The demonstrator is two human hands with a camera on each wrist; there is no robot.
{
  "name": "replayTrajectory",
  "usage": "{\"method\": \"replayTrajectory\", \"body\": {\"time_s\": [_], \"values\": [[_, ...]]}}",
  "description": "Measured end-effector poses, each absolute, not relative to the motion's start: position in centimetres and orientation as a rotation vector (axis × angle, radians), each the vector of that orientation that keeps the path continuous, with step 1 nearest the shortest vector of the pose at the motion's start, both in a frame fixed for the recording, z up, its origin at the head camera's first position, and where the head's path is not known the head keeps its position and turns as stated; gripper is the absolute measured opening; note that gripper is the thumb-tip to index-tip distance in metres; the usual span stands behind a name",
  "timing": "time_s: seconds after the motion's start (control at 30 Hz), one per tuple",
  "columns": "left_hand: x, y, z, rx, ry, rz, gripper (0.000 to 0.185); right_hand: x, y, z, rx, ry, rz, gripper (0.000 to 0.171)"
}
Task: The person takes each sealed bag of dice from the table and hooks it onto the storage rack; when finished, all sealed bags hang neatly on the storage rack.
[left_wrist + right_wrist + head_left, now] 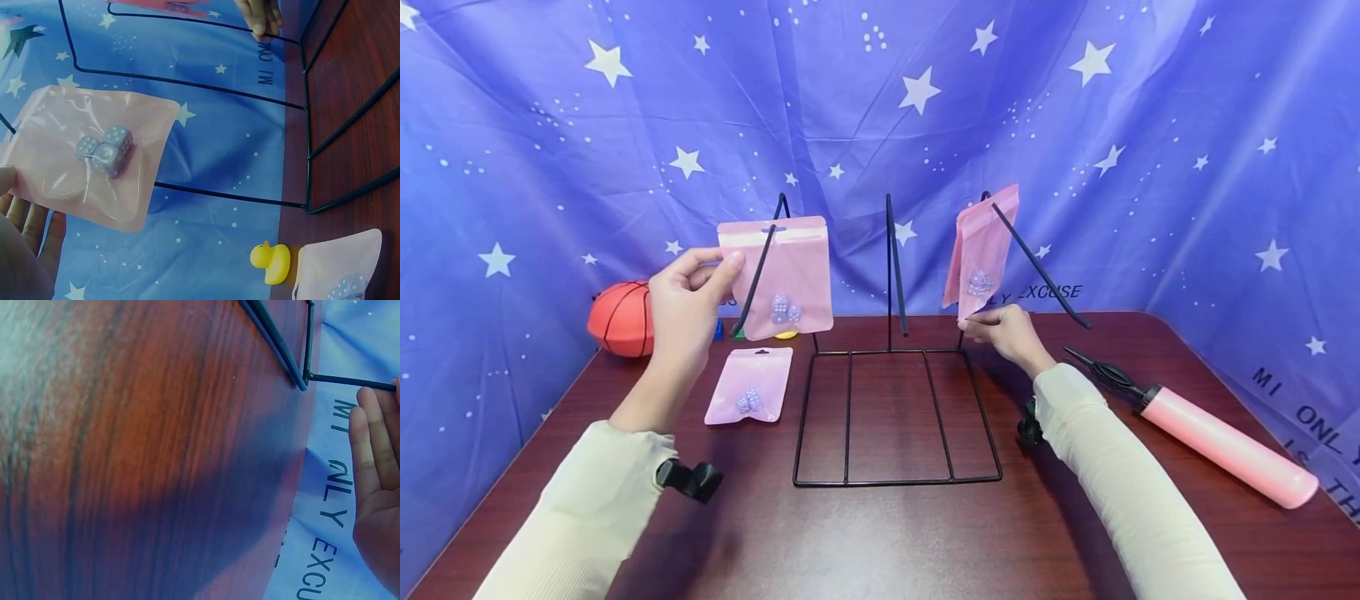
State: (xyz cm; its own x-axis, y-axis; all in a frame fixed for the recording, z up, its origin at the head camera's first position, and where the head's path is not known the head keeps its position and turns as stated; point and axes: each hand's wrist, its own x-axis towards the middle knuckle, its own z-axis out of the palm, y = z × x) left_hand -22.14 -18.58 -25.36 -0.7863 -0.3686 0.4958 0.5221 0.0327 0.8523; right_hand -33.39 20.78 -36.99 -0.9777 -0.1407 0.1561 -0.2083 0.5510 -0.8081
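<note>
Pink plastic zip pouches are what both hands are busy with. The left hand (pixel 688 304) pinches the upper left edge of one pink pouch (pixel 778 275) between thumb and fingers, holding it up so that it hangs on the left prong of a black wire display rack (pixel 895 417); three pale purple dice (pixel 105 150) sit inside it, plain in the left wrist view. The right hand (pixel 1007 329) pinches the bottom corner of a second pink pouch (pixel 983 246), which hangs on the right prong of the rack, just above that hand, and also carries dice. A third pink pouch (pixel 751 385) lies flat on the dark wooden counter (pixel 880 533), just below the left hand and beside the rack's base. Behind the left hand rest an orange basketball (pixel 622 318) and a small yellow rubber duck (pixel 272 261). To the right of the right hand, well apart from it, lies a pink hand pump (pixel 1213 446) with a black hose. A blue star-printed cloth (pixel 880 100) hangs behind everything.
</note>
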Motion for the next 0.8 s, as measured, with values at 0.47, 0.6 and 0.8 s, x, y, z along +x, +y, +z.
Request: {"method": "replayTrajectory", "body": {"time_s": [0.47, 0.6, 0.8], "values": [[-23.8, -18.4, -24.6, -0.094, -1.773, -1.791, 0.002, -33.2, 20.6, -36.8, 0.301, -2.717, 1.452, 0.034], [-24.3, -18.5, -24.5, -0.077, -1.773, -1.800, 0.004, -33.2, 20.5, -36.7, 0.300, -2.710, 1.460, 0.033], [-24.9, -18.5, -24.4, -0.040, -1.798, -1.771, 0.008, -33.1, 20.6, -36.6, 0.309, -2.714, 1.430, 0.034]]}}
